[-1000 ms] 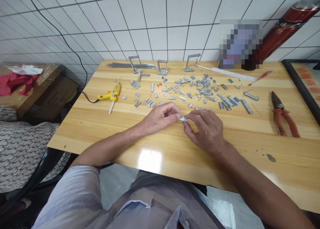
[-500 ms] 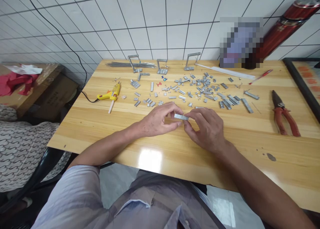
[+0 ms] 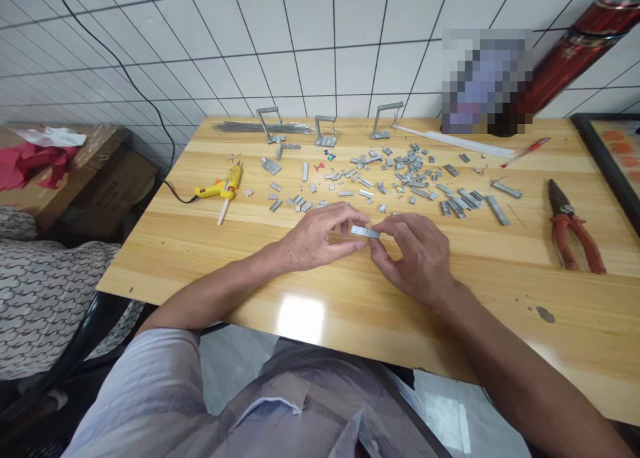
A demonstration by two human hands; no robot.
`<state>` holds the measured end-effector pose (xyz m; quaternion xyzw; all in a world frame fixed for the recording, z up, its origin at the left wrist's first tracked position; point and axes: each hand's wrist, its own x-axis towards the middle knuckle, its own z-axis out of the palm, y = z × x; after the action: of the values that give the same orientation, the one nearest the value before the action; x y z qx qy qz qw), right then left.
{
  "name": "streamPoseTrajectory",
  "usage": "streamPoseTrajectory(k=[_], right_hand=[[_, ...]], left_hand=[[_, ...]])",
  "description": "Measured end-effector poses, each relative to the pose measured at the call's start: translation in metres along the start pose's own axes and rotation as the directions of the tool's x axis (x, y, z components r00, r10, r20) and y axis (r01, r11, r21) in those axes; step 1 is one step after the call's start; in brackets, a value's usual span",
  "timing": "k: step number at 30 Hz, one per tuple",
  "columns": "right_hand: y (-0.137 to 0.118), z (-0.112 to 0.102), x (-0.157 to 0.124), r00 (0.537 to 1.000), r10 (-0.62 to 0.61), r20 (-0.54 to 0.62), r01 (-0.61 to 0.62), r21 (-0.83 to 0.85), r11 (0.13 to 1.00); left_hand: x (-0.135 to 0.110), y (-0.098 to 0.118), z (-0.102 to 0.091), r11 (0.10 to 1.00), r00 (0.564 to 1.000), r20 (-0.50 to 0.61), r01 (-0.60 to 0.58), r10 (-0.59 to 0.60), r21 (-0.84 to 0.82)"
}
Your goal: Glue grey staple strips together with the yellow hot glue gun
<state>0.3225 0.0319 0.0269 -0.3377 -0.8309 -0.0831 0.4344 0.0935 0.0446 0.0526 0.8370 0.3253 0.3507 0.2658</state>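
Note:
A short silver strip of staples (image 3: 365,232) is held just above the wooden table. My right hand (image 3: 417,248) pinches its right end between thumb and fingers. Around the left end curves my left hand (image 3: 327,238), its thumb below and index finger above with a gap between them. Whether a left fingertip touches the strip from behind I cannot tell. Beyond both hands lie many loose staple pieces (image 3: 413,168), some in short blocks. Three small frames built from staples stand at the back, among them the middle frame (image 3: 325,131).
A yellow glue gun (image 3: 220,183) lies at left, its cord running to the wall. Red-handled pliers (image 3: 570,225) rest at right. Thin metal wires (image 3: 255,128), white sticks (image 3: 465,143) and a red pen (image 3: 527,151) lie toward the back. A red flask (image 3: 575,58) stands at back right.
The view has shifted slightly. The strip looks turned a little, with more of its broad face showing; both hands keep nearly the same pose.

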Motion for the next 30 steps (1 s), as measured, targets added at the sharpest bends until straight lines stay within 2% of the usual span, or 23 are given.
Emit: streamPoseTrajectory(k=[8,15,20,27,30], right_hand=[[-0.0014,-0.0015,0.0025,1.000,0.000,0.010,0.000,-0.002,1.000],[-0.0005,0.0000,0.0000,1.000,0.026,0.015,-0.026,0.045,0.999],[-0.0016,0.0012,-0.0004,0.999,0.034,0.029,-0.036,0.063,0.997],[-0.0017,0.0016,-0.0008,0.996,0.080,0.024,-0.083,0.149,0.985],[-0.0016,0.0025,-0.0025,0.995,0.086,0.045,-0.093,0.160,0.983]], left_hand=[[-0.0009,-0.0018,0.0027,0.997,0.996,-0.051,-0.071,0.072,0.019],[0.0004,-0.0040,0.0014,0.959,0.957,-0.061,-0.282,0.283,0.030],[0.0000,-0.0057,0.0041,0.962,0.961,-0.049,-0.271,0.271,0.014],[-0.0027,-0.0077,0.0062,0.967,0.962,-0.102,-0.252,0.254,0.030],[-0.0024,-0.0084,0.0070,0.960,0.956,-0.089,-0.277,0.278,0.024]])
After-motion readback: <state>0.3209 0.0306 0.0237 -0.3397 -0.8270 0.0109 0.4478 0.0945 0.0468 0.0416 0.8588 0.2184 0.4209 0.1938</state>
